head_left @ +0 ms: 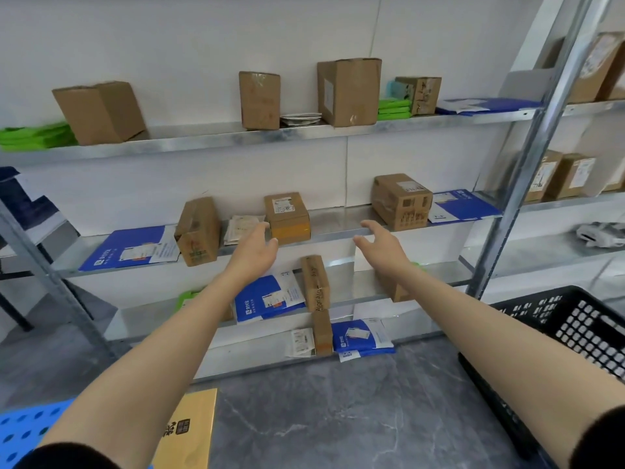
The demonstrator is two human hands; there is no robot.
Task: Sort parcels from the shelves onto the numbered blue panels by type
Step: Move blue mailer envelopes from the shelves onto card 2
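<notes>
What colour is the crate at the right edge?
The crate is black, seen in the head view.

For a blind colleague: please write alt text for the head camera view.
The left hand and right hand, both open, reach toward a small cardboard box on the middle shelf. Blue mailers and green packets lie nearby; a black crate stands at right.

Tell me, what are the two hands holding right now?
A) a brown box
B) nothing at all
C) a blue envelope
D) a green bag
B: the left hand and the right hand are both open and empty, stretched out towards the small brown box on the middle shelf.
</notes>
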